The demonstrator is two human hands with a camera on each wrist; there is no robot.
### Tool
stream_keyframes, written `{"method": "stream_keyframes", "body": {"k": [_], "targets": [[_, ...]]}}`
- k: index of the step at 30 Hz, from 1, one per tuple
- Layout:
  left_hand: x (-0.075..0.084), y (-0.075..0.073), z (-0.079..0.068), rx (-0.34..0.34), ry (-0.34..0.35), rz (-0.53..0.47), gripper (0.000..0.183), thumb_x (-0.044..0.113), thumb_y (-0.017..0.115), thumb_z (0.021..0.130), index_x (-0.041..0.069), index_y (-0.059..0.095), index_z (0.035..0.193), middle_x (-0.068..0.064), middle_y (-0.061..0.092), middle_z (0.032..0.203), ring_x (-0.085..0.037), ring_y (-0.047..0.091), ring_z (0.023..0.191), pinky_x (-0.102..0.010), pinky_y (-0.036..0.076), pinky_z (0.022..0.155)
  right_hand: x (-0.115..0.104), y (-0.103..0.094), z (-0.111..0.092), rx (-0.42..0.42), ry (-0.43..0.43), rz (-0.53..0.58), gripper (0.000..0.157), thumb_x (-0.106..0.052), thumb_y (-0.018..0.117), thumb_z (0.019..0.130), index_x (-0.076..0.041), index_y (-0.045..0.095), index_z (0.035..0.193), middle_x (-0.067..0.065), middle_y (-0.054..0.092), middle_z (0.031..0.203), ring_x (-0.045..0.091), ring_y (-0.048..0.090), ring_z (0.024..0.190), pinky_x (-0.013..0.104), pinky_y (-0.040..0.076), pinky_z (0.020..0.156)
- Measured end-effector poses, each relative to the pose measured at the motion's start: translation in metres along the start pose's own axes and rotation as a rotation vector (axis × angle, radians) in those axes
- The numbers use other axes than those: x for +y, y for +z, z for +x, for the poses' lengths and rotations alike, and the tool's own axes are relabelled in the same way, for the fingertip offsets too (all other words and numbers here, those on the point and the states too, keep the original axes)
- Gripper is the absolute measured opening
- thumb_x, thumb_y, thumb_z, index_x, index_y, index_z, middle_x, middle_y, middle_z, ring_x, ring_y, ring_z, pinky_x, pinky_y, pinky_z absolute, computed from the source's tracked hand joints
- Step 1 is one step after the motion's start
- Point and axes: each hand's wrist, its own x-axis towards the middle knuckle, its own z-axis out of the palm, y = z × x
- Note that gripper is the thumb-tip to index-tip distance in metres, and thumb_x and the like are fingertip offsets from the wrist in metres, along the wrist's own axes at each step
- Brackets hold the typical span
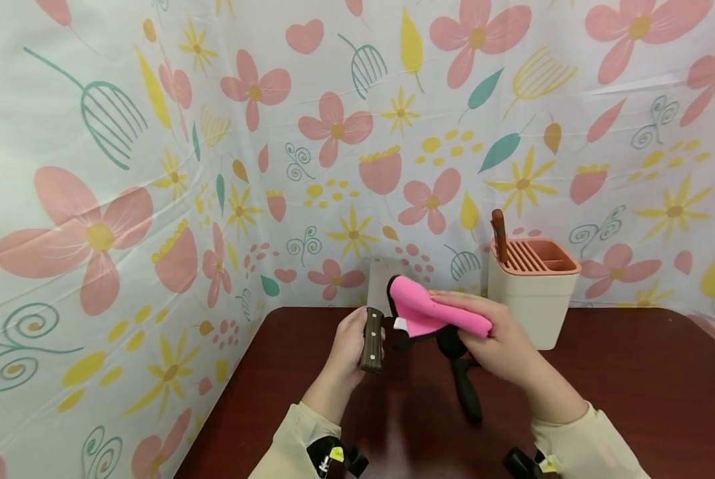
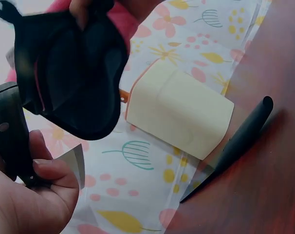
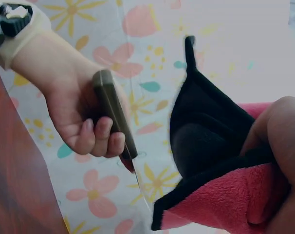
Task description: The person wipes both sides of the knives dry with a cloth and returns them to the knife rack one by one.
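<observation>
In the head view my left hand grips the riveted dark handle of a cleaver, its broad blade pointing up and away. My right hand holds a folded pink cloth just right of the blade. Seen from the left wrist, the cloth's other side is black, with a loop at one corner. The right wrist view shows the cloth's edge close to the blade; I cannot tell whether they touch. Below the right hand, a black-handled knife lies on the table, partly hidden behind the cloth in the head view.
A cream knife block with an orange slotted top stands at the back right of the dark red table. One brown-handled knife sits in its slots. Floral sheeting hangs behind and to the left.
</observation>
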Motion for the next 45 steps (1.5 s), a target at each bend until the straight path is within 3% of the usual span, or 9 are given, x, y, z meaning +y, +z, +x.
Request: {"method": "stream_keyframes", "body": {"k": [3, 6, 11, 14, 17, 23, 28, 35, 45], "targets": [[-0.001, 0.002, 0.001, -0.007, -0.008, 0.005, 0.036, 0.027, 0.033, 0.113, 0.003, 0.056, 0.127, -0.002, 0.058, 0.077, -0.009, 0.054, 0.062, -0.024, 0.049, 0.050, 0.004, 0.003, 0.006, 0.019, -0.014, -0.084, 0.057, 0.020, 0.058, 0.082, -0.010, 0.073, 0.127, 0.013, 0.071, 0.131, 0.000, 0.058, 0.132, 0.010, 0.040, 0.110], [-0.003, 0.002, 0.000, -0.011, -0.010, 0.011, 0.038, 0.027, 0.034, 0.113, 0.001, 0.055, 0.129, 0.000, 0.058, 0.079, -0.007, 0.053, 0.064, -0.024, 0.048, 0.050, 0.006, 0.010, 0.013, -0.001, -0.070, -0.166, 0.058, 0.018, 0.057, 0.080, -0.012, 0.073, 0.128, 0.013, 0.071, 0.132, 0.010, 0.061, 0.132, 0.011, 0.037, 0.112], [-0.005, 0.003, -0.002, -0.039, -0.003, -0.010, 0.040, 0.026, 0.033, 0.113, 0.000, 0.053, 0.136, 0.005, 0.063, 0.085, -0.005, 0.055, 0.063, -0.023, 0.049, 0.051, 0.008, 0.030, 0.021, -0.096, -0.153, -0.277, 0.054, 0.014, 0.062, 0.078, -0.008, 0.073, 0.126, 0.012, 0.072, 0.129, 0.032, 0.066, 0.123, 0.036, 0.049, 0.108], [-0.004, 0.004, -0.003, -0.052, 0.007, -0.021, 0.039, 0.026, 0.032, 0.113, 0.001, 0.054, 0.133, 0.005, 0.065, 0.086, -0.004, 0.056, 0.060, -0.022, 0.049, 0.050, 0.006, 0.040, 0.021, -0.204, -0.146, -0.368, 0.054, 0.009, 0.065, 0.078, -0.007, 0.071, 0.129, 0.009, 0.071, 0.132, 0.033, 0.065, 0.126, 0.052, 0.052, 0.102], [-0.003, 0.006, -0.004, -0.053, 0.014, -0.016, 0.039, 0.026, 0.032, 0.113, 0.000, 0.055, 0.131, 0.005, 0.066, 0.087, -0.005, 0.057, 0.062, -0.022, 0.048, 0.051, 0.002, 0.046, 0.021, -0.307, -0.106, -0.464, 0.056, 0.004, 0.065, 0.082, -0.010, 0.067, 0.136, 0.007, 0.067, 0.140, 0.030, 0.061, 0.133, 0.058, 0.053, 0.100], [-0.003, 0.008, -0.003, -0.029, 0.011, -0.015, 0.040, 0.023, 0.033, 0.112, -0.001, 0.056, 0.135, 0.005, 0.066, 0.092, -0.004, 0.061, 0.073, -0.021, 0.051, 0.057, -0.002, 0.053, 0.024, -0.437, -0.087, -0.523, 0.058, 0.002, 0.066, 0.085, -0.007, 0.061, 0.142, 0.010, 0.060, 0.148, 0.030, 0.056, 0.140, 0.055, 0.049, 0.110], [-0.006, 0.007, -0.001, -0.013, 0.035, -0.045, 0.035, 0.025, 0.039, 0.111, 0.003, 0.062, 0.124, 0.004, 0.067, 0.091, -0.004, 0.063, 0.076, -0.020, 0.054, 0.066, -0.006, 0.059, 0.029, -0.481, -0.103, -0.537, 0.056, 0.004, 0.063, 0.085, -0.005, 0.062, 0.140, 0.012, 0.062, 0.146, 0.030, 0.058, 0.138, 0.052, 0.046, 0.114], [-0.006, 0.002, -0.001, 0.004, 0.000, -0.038, 0.040, 0.029, 0.044, 0.109, 0.003, 0.060, 0.134, 0.003, 0.067, 0.102, -0.006, 0.066, 0.089, -0.021, 0.057, 0.079, -0.011, 0.058, 0.029, -0.534, -0.132, -0.508, 0.055, 0.005, 0.064, 0.085, -0.007, 0.065, 0.138, 0.011, 0.063, 0.144, 0.031, 0.059, 0.136, 0.050, 0.048, 0.113], [-0.008, 0.005, 0.002, 0.077, 0.008, -0.054, 0.026, 0.024, 0.046, 0.107, 0.013, 0.067, 0.096, 0.004, 0.063, 0.082, -0.007, 0.059, 0.074, -0.023, 0.054, 0.070, -0.023, 0.058, 0.020, -0.568, -0.198, -0.509, 0.056, 0.002, 0.066, 0.085, -0.010, 0.064, 0.140, 0.006, 0.062, 0.146, 0.027, 0.058, 0.139, 0.048, 0.047, 0.114]]}}
